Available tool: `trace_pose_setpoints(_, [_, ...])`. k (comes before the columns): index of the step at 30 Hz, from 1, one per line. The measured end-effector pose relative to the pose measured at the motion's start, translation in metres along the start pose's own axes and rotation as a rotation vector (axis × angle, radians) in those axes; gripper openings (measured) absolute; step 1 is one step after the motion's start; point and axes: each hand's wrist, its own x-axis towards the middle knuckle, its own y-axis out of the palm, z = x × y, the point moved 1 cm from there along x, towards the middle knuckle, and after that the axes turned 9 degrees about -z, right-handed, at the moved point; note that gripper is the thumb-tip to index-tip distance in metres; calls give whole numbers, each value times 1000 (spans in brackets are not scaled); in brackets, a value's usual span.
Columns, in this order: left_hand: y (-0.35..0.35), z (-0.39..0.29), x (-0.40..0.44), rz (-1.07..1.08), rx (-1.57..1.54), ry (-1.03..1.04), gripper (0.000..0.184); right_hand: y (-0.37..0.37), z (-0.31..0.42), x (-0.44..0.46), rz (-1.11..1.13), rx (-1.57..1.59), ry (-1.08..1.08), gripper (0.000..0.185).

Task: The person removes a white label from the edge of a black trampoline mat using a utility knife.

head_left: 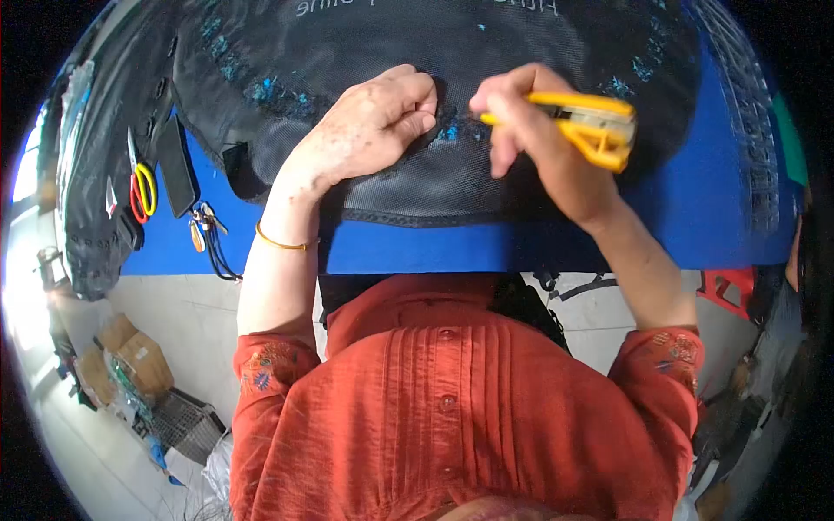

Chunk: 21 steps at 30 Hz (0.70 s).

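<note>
Black mesh fabric [434, 191] with pale lettering and scattered blue tufts lies over the blue table [521, 247]. Resting on the fabric left of centre, my left hand [373, 126] has its fingers curled; what they may hold is hidden. A gold bangle circles that wrist. My right hand [539, 130], slightly blurred, grips a yellow handheld tool [599, 130] just right of a blue tuft [447, 133]. The tool's narrow end points left, over the fabric. A gap separates the two hands.
On the left lie scissors [142, 187] with red and yellow handles, a black phone-like object [177, 167] and keys [207, 224] on a cord. Clear plastic wrapping [751, 130] covers the right side. Boxes [139, 356] and a wire basket [182, 421] stand below left.
</note>
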Motion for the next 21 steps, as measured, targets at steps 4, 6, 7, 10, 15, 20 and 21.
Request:
trace_pose_setpoints(4, [0, -11, -1, -5, 44, -73, 12, -14, -1, 38, 56, -10, -189, 23])
trace_pose_setpoints(6, [3, -16, -2, -56, -7, -136, 12, -17, -8, 48, 79, -49, -282, 23])
trace_pose_setpoints(7, [3, -20, -1, -72, 15, -138, 17, -18, -12, 53, 87, -93, -375, 25])
trace_pose_setpoints(10, [6, -25, -1, -103, 10, -150, 24, -25, -32, 59, 46, -246, -554, 25])
trace_pose_setpoints(15, [15, -28, -2, -157, 81, -174, 18, -34, -54, 63, -22, 364, -142, 28])
trace_pose_setpoints(20, [19, -28, -8, -227, 49, -239, 10, -31, -46, 59, -37, 424, -27, 34])
trace_pose_setpoints(21, [18, -31, -9, -232, 47, -284, 9, -30, -44, 57, -19, 391, -48, 34])
